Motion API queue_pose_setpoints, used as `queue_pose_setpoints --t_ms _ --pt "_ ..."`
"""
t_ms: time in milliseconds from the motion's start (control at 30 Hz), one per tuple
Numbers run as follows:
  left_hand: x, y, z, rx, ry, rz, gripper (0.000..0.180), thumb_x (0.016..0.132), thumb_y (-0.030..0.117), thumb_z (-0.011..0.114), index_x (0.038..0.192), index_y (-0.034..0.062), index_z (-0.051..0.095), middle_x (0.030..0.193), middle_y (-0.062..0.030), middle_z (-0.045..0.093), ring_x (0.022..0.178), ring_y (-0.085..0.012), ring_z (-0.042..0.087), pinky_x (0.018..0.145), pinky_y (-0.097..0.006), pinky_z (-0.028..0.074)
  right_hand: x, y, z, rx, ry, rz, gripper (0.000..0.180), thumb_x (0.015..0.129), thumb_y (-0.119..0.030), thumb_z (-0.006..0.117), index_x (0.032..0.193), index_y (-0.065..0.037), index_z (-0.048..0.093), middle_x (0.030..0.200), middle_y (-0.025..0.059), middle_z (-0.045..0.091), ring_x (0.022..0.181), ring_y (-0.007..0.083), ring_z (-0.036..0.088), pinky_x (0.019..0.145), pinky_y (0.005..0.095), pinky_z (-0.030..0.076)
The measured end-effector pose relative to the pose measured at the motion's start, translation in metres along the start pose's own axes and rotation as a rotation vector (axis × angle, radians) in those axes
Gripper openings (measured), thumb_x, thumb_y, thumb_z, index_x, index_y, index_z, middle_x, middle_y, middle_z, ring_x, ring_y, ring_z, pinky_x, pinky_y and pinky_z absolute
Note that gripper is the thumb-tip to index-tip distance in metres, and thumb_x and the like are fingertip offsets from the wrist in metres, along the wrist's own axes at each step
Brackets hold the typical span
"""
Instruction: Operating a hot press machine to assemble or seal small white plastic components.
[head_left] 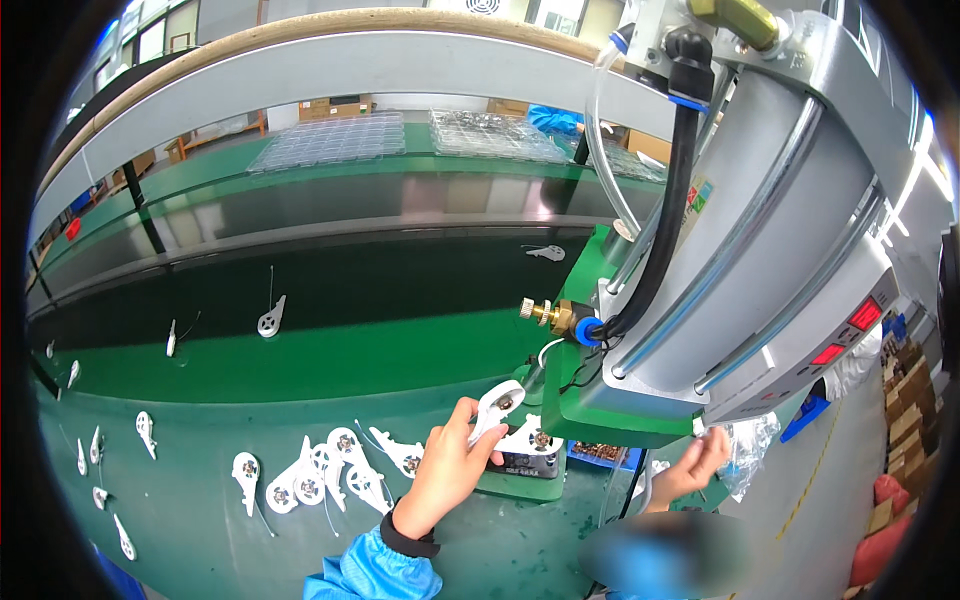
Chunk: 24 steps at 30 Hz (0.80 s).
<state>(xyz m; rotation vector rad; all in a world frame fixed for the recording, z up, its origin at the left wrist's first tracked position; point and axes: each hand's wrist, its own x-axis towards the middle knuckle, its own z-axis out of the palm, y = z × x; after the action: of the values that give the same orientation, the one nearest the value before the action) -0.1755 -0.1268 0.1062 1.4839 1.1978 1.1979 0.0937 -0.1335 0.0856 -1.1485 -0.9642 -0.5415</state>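
My left hand (447, 468) is closed on a white teardrop-shaped plastic housing (499, 401) with a round metal piece in its wide end, tilted upward. Just below it, a second white housing (531, 436) lies on the black fixture (527, 465) beneath the press (630, 410). My right hand (690, 470) is beside the press's lower right corner, fingers bent together near a small white piece (698, 426). What those fingers hold, if anything, is too small to make out. Several similar housings (310, 480) with thin wires lie grouped on the green table, left of my left hand.
The tall grey air cylinder (760, 210), with a black hose (677, 200) and brass valve (545, 312), fills the right side. A dark conveyor belt (380, 290) carries spaced housings. Clear trays (330, 140) stand beyond it. Behind the fixture sits a blue bin (604, 452) of small copper-coloured parts.
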Motion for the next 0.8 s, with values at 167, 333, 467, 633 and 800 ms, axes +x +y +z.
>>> queue_pose_setpoints --t_ms 167,333,467,633,800 --pt "0.004 -0.018 0.004 -0.259 0.026 -0.059 0.020 0.089 0.017 0.053 0.090 -0.0005 0.043 0.057 -0.0054 0.054 0.049 -0.0102 0.048 0.048 -0.026 0.040 -0.028 0.042 0.004 -0.243 -0.838 0.173 0.012 0.076 0.001 0.048 0.084 0.002 0.057 0.085 0.0183 0.054 0.076 0.0363 0.051 0.065 0.0411 0.039" --pt "0.006 -0.016 -0.008 -0.112 -0.140 -0.159 0.025 0.090 0.007 0.047 0.114 0.0014 0.045 0.075 0.0002 0.053 0.061 -0.0060 0.047 0.054 -0.021 0.036 -0.024 0.028 0.007 -0.186 -1.071 -0.247 0.022 0.062 0.005 0.053 0.084 0.002 0.058 0.083 0.0186 0.055 0.075 0.0418 0.051 0.067 0.0451 0.039" --pt "0.005 -0.014 -0.003 -0.139 -0.108 -0.078 0.017 0.089 0.009 0.049 0.103 0.0002 0.045 0.076 -0.0054 0.058 0.061 -0.0100 0.052 0.058 -0.024 0.040 -0.021 0.029 -0.002 -0.250 -1.433 -0.264 0.035 0.060 0.007 0.051 0.095 0.002 0.055 0.101 0.0169 0.051 0.094 0.0376 0.046 0.074 0.0449 0.039" --pt "0.003 -0.003 0.001 -0.077 -0.061 -0.055 0.016 0.089 0.012 0.051 0.096 -0.0005 0.044 0.084 -0.0121 0.063 0.063 -0.0148 0.059 0.060 -0.026 0.044 -0.023 0.036 -0.001 -0.140 -1.396 -0.408 0.038 0.061 0.002 0.054 0.099 0.000 0.055 0.102 0.0147 0.049 0.093 0.0326 0.044 0.077 0.0384 0.039" --pt "0.000 0.000 0.001 0.090 -0.040 -0.027 0.014 0.089 0.009 0.049 0.097 -0.0008 0.043 0.075 -0.0106 0.060 0.060 -0.0162 0.056 0.058 -0.027 0.043 -0.008 0.017 -0.006 -0.097 -1.441 -0.459 0.026 0.061 -0.001 0.056 0.087 0.002 0.058 0.100 0.0140 0.049 0.091 0.0303 0.044 0.075 0.0374 0.038"
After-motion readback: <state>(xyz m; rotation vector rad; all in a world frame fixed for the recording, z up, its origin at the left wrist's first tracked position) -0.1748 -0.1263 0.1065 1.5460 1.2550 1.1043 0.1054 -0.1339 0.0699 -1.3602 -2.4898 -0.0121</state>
